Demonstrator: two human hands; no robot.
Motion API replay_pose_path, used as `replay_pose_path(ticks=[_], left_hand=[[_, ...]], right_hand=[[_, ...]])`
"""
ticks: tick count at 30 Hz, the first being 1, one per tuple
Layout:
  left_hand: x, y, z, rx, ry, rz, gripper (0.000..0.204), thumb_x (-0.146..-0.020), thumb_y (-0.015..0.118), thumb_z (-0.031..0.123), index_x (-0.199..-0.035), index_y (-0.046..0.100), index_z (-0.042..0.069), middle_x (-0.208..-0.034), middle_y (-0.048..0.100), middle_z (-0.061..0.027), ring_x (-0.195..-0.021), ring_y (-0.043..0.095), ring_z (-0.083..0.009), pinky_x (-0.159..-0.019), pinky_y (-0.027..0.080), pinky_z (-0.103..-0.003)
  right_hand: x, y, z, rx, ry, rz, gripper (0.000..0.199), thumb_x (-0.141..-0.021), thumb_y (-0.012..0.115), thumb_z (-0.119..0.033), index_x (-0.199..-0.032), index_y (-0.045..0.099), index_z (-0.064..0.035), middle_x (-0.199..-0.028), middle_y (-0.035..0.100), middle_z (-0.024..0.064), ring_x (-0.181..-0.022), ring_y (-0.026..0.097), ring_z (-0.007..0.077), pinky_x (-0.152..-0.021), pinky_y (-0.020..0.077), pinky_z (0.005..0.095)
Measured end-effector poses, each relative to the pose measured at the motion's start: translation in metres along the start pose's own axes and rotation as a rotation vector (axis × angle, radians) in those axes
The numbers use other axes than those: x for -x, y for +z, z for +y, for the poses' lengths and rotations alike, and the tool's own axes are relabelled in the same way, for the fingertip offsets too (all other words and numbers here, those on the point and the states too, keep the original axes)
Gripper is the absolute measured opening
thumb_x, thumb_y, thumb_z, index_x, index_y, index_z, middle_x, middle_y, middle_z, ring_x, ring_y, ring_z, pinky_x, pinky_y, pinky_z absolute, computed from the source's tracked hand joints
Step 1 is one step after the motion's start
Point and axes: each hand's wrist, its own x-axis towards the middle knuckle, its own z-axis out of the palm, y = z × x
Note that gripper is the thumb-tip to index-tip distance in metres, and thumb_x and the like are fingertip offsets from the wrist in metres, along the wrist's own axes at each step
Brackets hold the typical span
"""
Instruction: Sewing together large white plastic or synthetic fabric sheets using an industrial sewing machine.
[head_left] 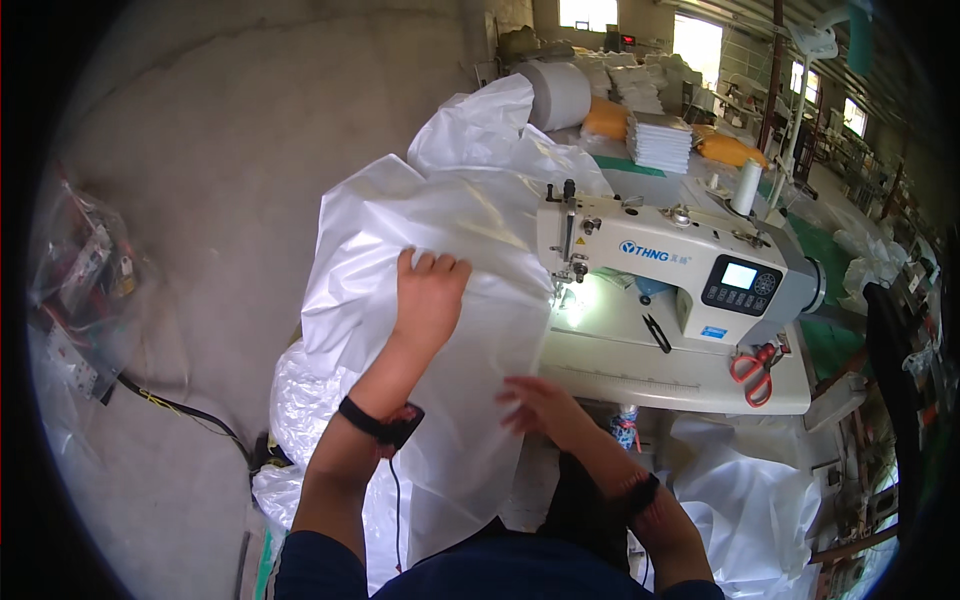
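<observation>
A large, shiny white plastic sheet spreads across the sewing table's left side and hangs down toward my lap. My left hand is on the sheet, back upward, with its fingers curled into the material; their tips are hidden. Near the sheet's right edge, my right hand is smeared by motion, fingers apart and holding nothing I can see. A white sewing machine stands to the right, its lamp lighting the needle area. The sheet's edge lies close beside the needle.
Black thread snips and red-handled scissors lie on the machine bed. A thread cone stands behind the machine. Farther back are a big white roll and a stack of folded white sheets. A dark cable crosses the floor at left.
</observation>
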Motion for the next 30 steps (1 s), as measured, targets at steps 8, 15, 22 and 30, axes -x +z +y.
replay_pose_path(ticks=[8,15,22,30], left_hand=[[-0.06,-0.012,0.007,0.078,0.209,0.171,0.01,-0.064,0.06,0.006,-0.074,0.062,0.009,-0.068,0.054,-0.0013,-0.078,0.051,-0.0201,-0.095,0.034,-0.049],[-0.052,-0.019,0.009,0.118,0.178,0.177,0.013,-0.063,0.062,0.005,-0.075,0.062,0.009,-0.069,0.055,0.0004,-0.077,0.051,-0.0188,-0.097,0.034,-0.049],[-0.034,-0.03,0.001,0.135,0.131,0.098,0.018,-0.066,0.063,0.002,-0.082,0.066,0.009,-0.077,0.061,0.0012,-0.079,0.053,-0.0178,-0.096,0.035,-0.047],[-0.019,-0.064,0.007,0.118,0.139,0.039,0.019,-0.065,0.064,0.003,-0.083,0.065,0.006,-0.078,0.06,-0.0017,-0.083,0.053,-0.0218,-0.094,0.037,-0.046]], right_hand=[[-0.118,-0.032,0.001,-0.633,-0.119,0.328,0.016,-0.087,0.052,-0.003,-0.101,0.048,0.003,-0.095,0.059,0.014,-0.097,0.061,0.0303,-0.073,0.0546,0.0341],[-0.153,-0.038,-0.003,-0.694,-0.231,0.469,0.002,-0.086,0.053,-0.004,-0.085,0.051,-0.0026,-0.08,0.055,0.007,-0.068,0.055,0.0166,-0.051,0.0451,0.0249],[-0.065,-0.001,-0.012,-0.597,0.071,0.081,0.013,-0.09,0.054,-0.021,-0.085,0.054,-0.0086,-0.056,0.038,-0.0059,-0.039,0.029,0.0046,-0.037,0.024,0.0202],[0.065,-0.033,0.078,0.424,0.299,0.129,0.025,-0.089,0.057,-0.031,-0.089,0.06,-0.0055,-0.063,0.057,-0.0007,-0.041,0.044,0.0078,-0.037,0.0348,0.0231]])
